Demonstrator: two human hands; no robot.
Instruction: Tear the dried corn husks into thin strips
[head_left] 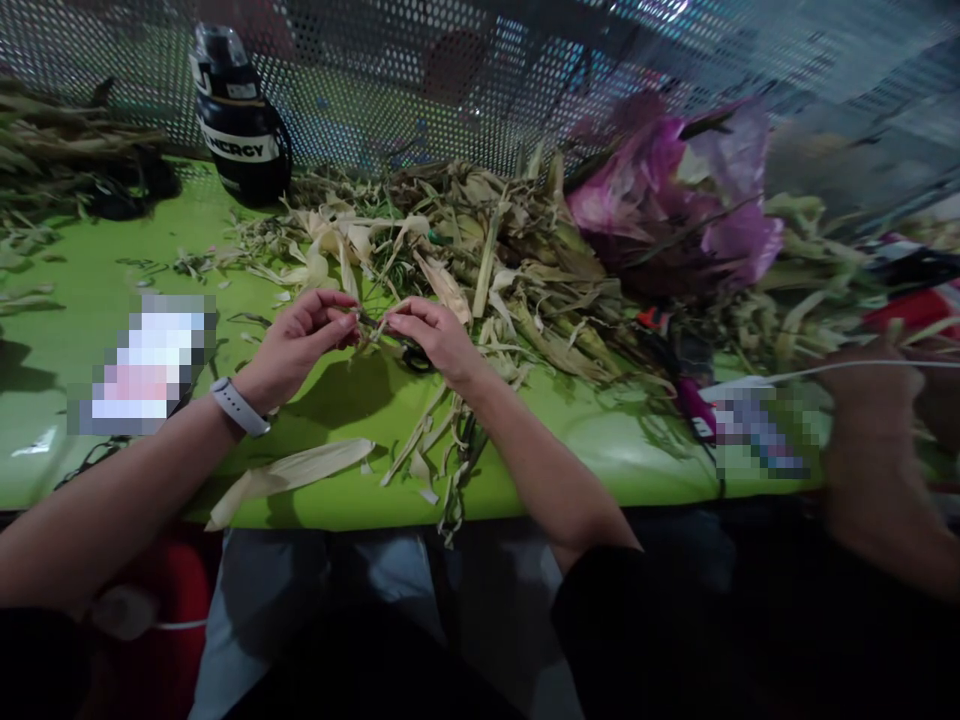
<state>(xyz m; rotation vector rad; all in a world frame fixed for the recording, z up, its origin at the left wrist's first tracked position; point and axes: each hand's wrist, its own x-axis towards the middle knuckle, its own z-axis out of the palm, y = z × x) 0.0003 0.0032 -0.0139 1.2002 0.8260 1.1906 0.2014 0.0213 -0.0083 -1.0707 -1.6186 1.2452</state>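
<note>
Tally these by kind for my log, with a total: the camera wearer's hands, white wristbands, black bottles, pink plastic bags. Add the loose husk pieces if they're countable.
Wearer's hands: 2 (left hand, right hand)
White wristband: 1
Black bottle: 1
Pink plastic bag: 1
Total: 5
Husk pieces overlap too much to count, so they're left out.

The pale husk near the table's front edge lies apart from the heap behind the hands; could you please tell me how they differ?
The pale husk is one long piece; the heap holds many and is far bigger. The pale husk is fairly even in colour; the heap mixes cream, green and brown. Both rest on the green table.
</note>
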